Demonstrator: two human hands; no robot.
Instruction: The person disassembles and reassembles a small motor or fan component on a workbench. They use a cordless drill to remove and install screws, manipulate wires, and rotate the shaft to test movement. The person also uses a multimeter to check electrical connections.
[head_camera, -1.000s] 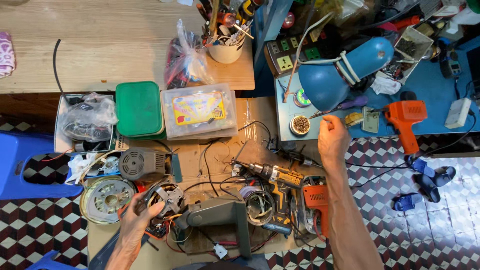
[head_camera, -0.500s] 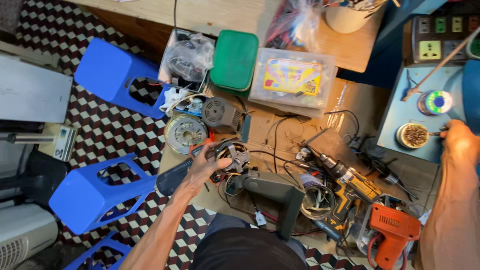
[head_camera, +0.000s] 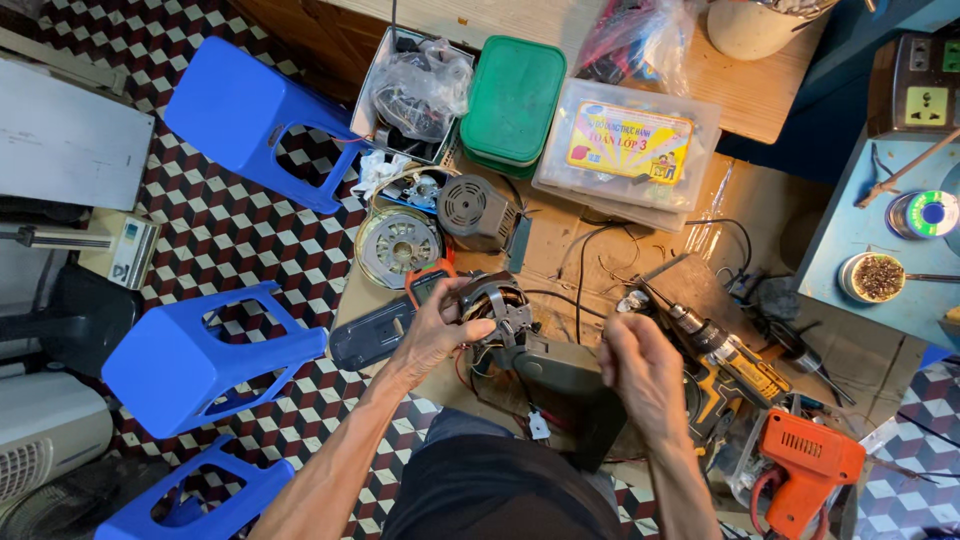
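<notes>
Small repair workshop, floor-level setup. Around the cardboard sheet (head_camera: 760, 210): stripped motor parts (head_camera: 400, 243), a grey motor (head_camera: 478, 213), a cordless drill (head_camera: 725, 350), an orange power drill (head_camera: 805, 462). Solder spool (head_camera: 925, 213) on the blue worktop (head_camera: 850, 225) right of it, parts boxes (head_camera: 628, 150) behind, blue plastic stools (head_camera: 235, 120) left.

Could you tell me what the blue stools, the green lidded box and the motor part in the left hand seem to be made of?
Blue stools: moulded plastic, by the glossy one-piece shells. Green lidded box: plastic too, smooth with rounded corners. Motor part, held by the left hand: mostly bare grey metal, apparently with copper-coloured windings inside.
</notes>
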